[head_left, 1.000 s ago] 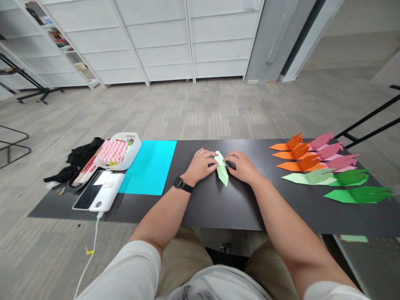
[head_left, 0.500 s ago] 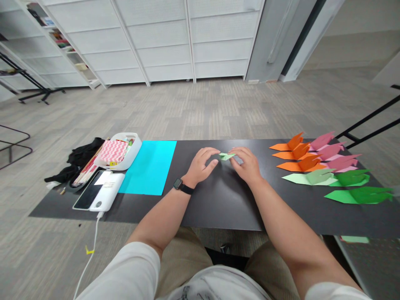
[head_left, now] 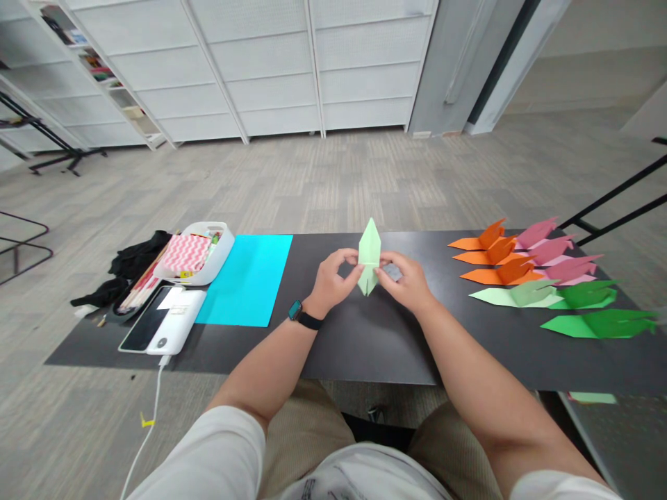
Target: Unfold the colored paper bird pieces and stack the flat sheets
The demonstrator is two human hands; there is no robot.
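Your left hand [head_left: 331,281] pinched one edge of the pale green folded paper [head_left: 369,248]. Your right hand [head_left: 409,281] pinched the other.

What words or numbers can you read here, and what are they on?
None can be read.
Thick white device: tiny marks, too small.
White shirt: dark print, too blurred and cut off by the picture's edge.
Watch: screen too small to tell.

Left of the left hand [head_left: 332,281]: white basket [head_left: 226,251], pink zigzag-patterned item [head_left: 186,252] inside; phone [head_left: 140,328]; white device [head_left: 180,321], cable [head_left: 148,432] attached; black cloth [head_left: 138,257]. Beyond both: grey carpet [head_left: 338,180], white shelves [head_left: 260,69]. Right of the right hand [head_left: 409,283], farther off: black metal bars [head_left: 620,196].
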